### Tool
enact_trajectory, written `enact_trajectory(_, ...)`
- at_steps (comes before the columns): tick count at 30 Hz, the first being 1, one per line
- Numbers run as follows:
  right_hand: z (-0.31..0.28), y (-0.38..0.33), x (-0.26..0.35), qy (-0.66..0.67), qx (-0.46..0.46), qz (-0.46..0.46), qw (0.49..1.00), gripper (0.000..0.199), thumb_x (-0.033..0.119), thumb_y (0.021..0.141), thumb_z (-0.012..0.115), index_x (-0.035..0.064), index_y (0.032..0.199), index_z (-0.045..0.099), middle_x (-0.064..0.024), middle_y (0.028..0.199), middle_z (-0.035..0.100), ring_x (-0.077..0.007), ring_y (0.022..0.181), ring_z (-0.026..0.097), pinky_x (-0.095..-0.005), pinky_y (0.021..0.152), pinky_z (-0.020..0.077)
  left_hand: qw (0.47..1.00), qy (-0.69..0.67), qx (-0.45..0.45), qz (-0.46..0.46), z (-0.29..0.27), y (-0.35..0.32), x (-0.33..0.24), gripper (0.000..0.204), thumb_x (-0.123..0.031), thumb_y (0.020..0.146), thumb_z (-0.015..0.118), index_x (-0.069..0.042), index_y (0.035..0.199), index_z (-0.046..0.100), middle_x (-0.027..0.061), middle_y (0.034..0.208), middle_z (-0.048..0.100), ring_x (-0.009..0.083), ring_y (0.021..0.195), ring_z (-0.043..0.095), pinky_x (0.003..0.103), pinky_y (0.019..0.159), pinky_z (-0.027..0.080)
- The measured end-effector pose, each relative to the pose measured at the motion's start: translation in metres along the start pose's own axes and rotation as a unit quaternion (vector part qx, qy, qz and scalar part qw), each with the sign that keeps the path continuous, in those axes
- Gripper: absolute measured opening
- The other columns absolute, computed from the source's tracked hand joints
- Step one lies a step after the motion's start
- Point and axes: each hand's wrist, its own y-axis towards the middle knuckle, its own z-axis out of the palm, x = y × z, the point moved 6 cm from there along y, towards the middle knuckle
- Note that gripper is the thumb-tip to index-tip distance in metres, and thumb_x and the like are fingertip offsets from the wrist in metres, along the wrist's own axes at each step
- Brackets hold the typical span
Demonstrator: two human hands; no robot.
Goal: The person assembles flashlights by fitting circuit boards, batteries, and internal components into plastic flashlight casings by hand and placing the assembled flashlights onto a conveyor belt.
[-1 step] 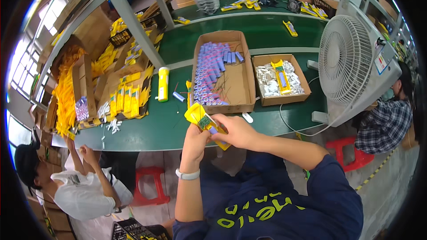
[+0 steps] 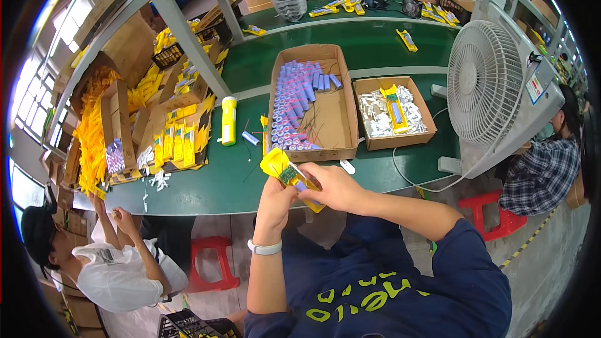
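Observation:
Above the table's near edge, both my hands hold a yellow flashlight housing half with a green circuit board and a purple battery cell in it. My left hand grips it from the left and below. My right hand closes on its right side, fingers over the cell and hiding part of it. Just beyond, a cardboard box holds rows of purple battery cells with thin wires. One loose cell lies left of that box, beside a yellow flashlight.
A smaller box of white parts has a fitted yellow housing on top. A large fan stands at the right. Left are piled yellow housings and a co-worker in white. Another person in plaid sits at far right.

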Motion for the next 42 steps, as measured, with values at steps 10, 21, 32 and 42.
enact_trajectory(10, -0.047, -0.008, 0.002, -0.028, -0.016, -0.046, 0.998, 0.047, 0.030, 0.082, 0.073, 0.0016, 0.116, 0.058, -0.0165, 0.096, 0.068, -0.0283, 0.080, 0.067, -0.0386, 0.072, 0.0523, 0.993, -0.100, 0.063, -0.019, 0.028, -0.001, 0.001, 0.042, -0.001, 0.088, 0.066, -0.003, 0.124, 0.045, 0.0145, 0.114, 0.062, 0.0243, 0.107, 0.063, 0.039, 0.094, 0.052)
enact_trajectory(21, -0.172, 0.077, -0.203, -0.408, -0.137, 0.229, 0.873, 0.015, 0.002, 0.079, 0.058, -0.0029, 0.086, 0.071, -0.0255, 0.091, 0.069, -0.0418, 0.091, 0.068, -0.0483, 0.080, 0.0549, 0.959, -0.281, -0.040, 0.012, 0.002, -0.023, 0.015, 0.045, -0.003, 0.091, 0.060, -0.003, 0.132, 0.042, 0.0215, 0.123, 0.057, 0.0308, 0.112, 0.059, 0.045, 0.097, 0.050)
enact_trajectory(32, -0.176, 0.088, -0.254, -0.424, -0.116, 0.209, 0.874, 0.013, 0.004, 0.080, 0.057, -0.0024, 0.085, 0.067, -0.0280, 0.095, 0.067, -0.0438, 0.093, 0.065, -0.0519, 0.082, 0.0518, 0.964, -0.250, -0.041, 0.082, 0.009, -0.043, -0.021, 0.061, 0.002, 0.089, 0.062, -0.012, 0.139, 0.029, 0.0211, 0.130, 0.053, 0.0345, 0.113, 0.061, 0.051, 0.097, 0.052)
enact_trajectory(42, -0.172, 0.088, -0.249, -0.425, -0.112, 0.177, 0.881, 0.014, 0.002, 0.076, 0.061, -0.0073, 0.086, 0.065, -0.0304, 0.094, 0.065, -0.0465, 0.095, 0.063, -0.0512, 0.084, 0.0505, 0.968, -0.208, -0.065, 0.122, 0.004, -0.060, -0.041, 0.054, 0.000, 0.091, 0.062, -0.013, 0.132, 0.029, 0.0201, 0.126, 0.054, 0.0342, 0.109, 0.063, 0.051, 0.091, 0.056)
